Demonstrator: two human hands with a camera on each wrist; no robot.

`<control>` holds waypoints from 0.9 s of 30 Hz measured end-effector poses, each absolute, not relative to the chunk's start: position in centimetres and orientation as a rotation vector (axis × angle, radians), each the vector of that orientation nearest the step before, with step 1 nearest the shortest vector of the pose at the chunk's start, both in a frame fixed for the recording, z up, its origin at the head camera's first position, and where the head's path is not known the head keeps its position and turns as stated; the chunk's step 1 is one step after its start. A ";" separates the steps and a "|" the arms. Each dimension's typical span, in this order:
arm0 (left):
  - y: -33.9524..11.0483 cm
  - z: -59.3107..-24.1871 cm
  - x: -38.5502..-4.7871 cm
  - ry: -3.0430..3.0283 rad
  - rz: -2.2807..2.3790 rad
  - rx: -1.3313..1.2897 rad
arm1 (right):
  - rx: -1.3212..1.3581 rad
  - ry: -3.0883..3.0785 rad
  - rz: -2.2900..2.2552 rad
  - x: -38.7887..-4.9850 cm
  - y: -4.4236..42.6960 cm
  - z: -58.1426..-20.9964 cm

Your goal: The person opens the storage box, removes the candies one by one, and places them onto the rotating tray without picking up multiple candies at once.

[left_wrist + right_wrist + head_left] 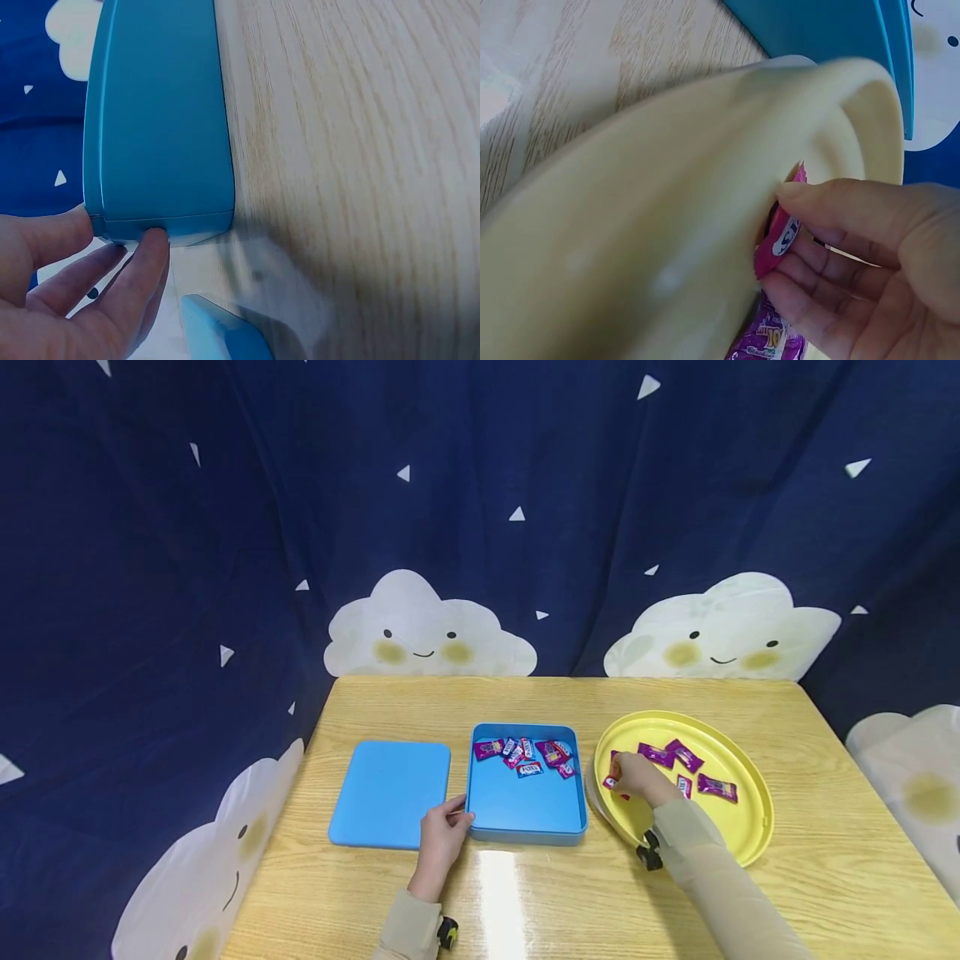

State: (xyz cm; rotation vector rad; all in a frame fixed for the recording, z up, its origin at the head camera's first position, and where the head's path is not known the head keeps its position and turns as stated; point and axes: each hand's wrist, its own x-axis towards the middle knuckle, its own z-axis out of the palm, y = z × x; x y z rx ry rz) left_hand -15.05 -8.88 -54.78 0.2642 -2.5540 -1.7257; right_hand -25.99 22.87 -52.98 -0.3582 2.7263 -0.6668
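Observation:
My left hand (442,837) grips the near left corner of an open blue box (517,810), thumb at its rim and fingers against the outer wall. Inside the box, toward its far side, lie several small wrapped candies, among them a red-and-blue one (529,769) and a purple one (488,748). At the left side of a round yellow tray (738,835), my right hand (642,778) pinches a pink wrapped candy (780,238) between thumb and fingers. Just below it in the right wrist view is a purple candy (771,336). More wrapped candies (717,787) are scattered over the tray.
A flat blue lid (392,795) lies on the wooden table (300,893), left of the box. Behind the table hangs a dark blue curtain (465,460) with white clouds and triangles. The box stands close to the tray's left rim.

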 end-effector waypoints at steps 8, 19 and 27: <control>-8.8 -54.7 -15.0 -2.551 -1.726 0.268 | -0.339 2.715 -0.668 -26.0 22.9 -53.1; -8.9 -54.8 -15.0 -2.557 -1.724 0.279 | -0.396 2.871 -0.698 -26.4 22.4 -52.3; -8.9 -54.8 -15.0 -2.550 -1.736 0.268 | -0.582 3.014 -0.679 -26.4 20.4 -51.5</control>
